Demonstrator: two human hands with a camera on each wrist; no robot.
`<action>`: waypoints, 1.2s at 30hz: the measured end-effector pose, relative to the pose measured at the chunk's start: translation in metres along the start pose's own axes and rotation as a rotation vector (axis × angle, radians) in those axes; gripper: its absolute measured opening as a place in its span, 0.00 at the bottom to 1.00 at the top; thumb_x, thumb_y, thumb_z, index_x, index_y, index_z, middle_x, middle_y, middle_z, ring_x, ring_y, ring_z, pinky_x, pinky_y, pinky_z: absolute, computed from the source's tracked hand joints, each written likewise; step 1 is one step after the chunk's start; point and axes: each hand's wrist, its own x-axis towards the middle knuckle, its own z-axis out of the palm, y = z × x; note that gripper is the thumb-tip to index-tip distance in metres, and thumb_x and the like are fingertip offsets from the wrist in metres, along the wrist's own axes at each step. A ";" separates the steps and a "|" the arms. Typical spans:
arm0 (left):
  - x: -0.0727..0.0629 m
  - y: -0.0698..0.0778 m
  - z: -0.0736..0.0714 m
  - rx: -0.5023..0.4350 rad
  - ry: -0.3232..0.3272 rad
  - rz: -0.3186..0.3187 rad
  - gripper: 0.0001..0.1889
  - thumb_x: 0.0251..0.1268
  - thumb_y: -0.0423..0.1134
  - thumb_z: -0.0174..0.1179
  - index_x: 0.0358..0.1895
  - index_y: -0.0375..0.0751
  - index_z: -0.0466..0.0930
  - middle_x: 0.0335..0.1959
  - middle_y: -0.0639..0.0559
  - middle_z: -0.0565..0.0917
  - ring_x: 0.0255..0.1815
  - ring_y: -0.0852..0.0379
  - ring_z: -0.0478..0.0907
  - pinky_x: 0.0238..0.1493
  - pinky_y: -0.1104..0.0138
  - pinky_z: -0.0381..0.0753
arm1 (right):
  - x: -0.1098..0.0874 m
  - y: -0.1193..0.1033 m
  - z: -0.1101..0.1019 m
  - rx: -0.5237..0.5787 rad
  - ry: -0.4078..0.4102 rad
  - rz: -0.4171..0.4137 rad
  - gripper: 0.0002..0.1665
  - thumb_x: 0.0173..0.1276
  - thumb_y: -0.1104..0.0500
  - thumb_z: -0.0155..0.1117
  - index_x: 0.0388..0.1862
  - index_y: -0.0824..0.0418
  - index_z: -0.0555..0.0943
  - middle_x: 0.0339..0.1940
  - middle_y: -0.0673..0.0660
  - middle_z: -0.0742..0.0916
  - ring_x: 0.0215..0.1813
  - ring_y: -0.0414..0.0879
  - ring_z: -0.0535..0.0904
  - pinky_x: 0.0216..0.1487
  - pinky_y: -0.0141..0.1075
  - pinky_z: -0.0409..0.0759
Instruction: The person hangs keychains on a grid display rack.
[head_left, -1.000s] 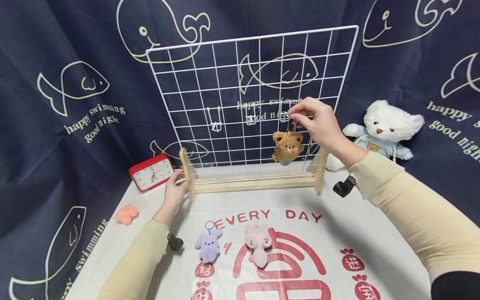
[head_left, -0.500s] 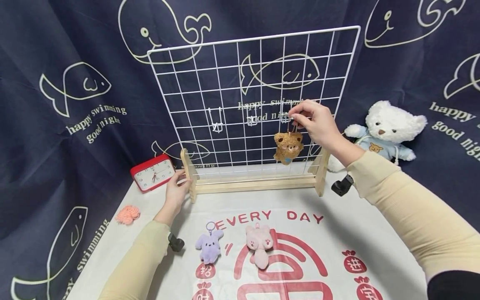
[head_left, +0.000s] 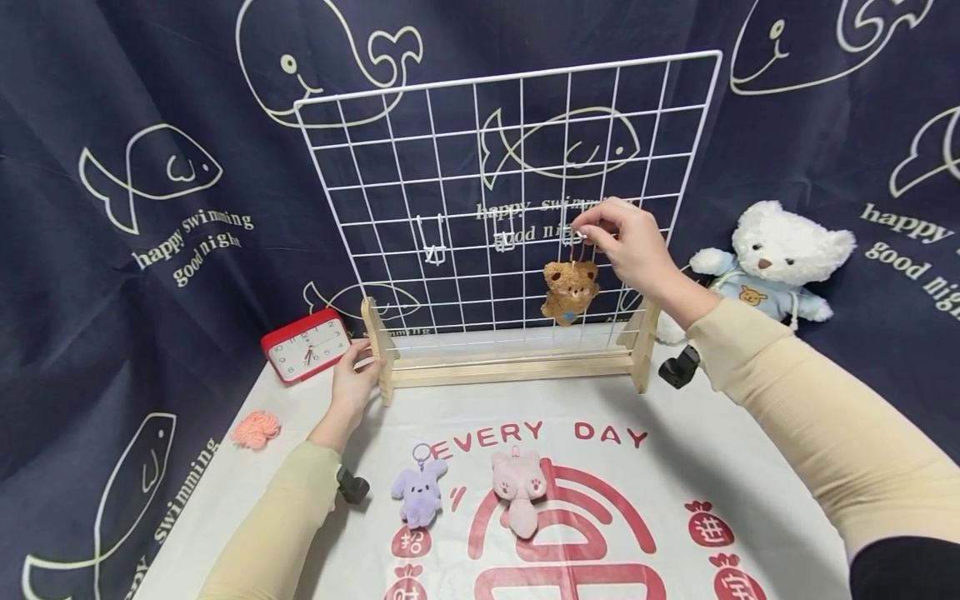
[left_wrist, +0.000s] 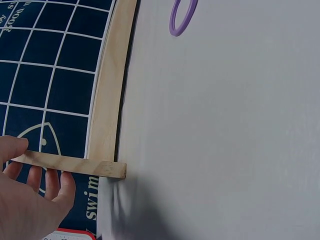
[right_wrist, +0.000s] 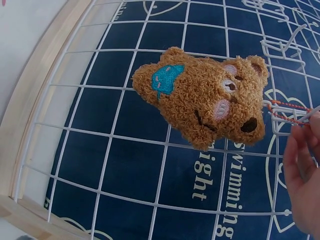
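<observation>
Slightly to the left, the brown bear charm [head_left: 570,292] has shifted along with my right hand [head_left: 633,250], which pinches its beaded chain [right_wrist: 291,105] beside a white hook [head_left: 567,239] on the wire grid [head_left: 521,78]; whether the chain sits over the hook, I cannot tell. With my left hand [head_left: 355,385] I grip the wooden stand foot [left_wrist: 75,163]. Red letters [head_left: 508,432] on the tabletop [head_left: 420,408] read "EVERY DAY"; the dark curtain [head_left: 262,271] says "happy swimming good night"; the red clock [head_left: 307,345] bears numerals.
</observation>
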 end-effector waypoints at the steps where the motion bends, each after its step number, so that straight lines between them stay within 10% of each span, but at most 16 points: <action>1: 0.000 0.000 0.000 0.001 0.002 -0.002 0.25 0.69 0.24 0.59 0.69 0.32 0.72 0.61 0.34 0.76 0.60 0.38 0.76 0.51 0.69 0.82 | 0.000 0.000 0.000 -0.009 0.007 -0.002 0.06 0.74 0.65 0.64 0.44 0.64 0.88 0.39 0.57 0.85 0.35 0.41 0.77 0.36 0.27 0.71; 23: -0.003 0.000 0.001 -0.009 -0.026 -0.014 0.26 0.71 0.25 0.56 0.72 0.33 0.69 0.63 0.34 0.74 0.61 0.40 0.75 0.45 0.75 0.79 | -0.003 -0.004 0.000 -0.053 0.040 0.016 0.06 0.74 0.66 0.64 0.46 0.66 0.84 0.38 0.59 0.83 0.38 0.49 0.78 0.40 0.33 0.70; 36: -0.003 0.001 0.001 -0.017 -0.017 -0.004 0.26 0.70 0.24 0.56 0.71 0.33 0.70 0.62 0.35 0.75 0.60 0.41 0.75 0.45 0.74 0.80 | -0.053 0.003 0.010 0.121 0.203 0.117 0.14 0.75 0.61 0.61 0.49 0.69 0.70 0.34 0.48 0.80 0.35 0.37 0.73 0.34 0.28 0.67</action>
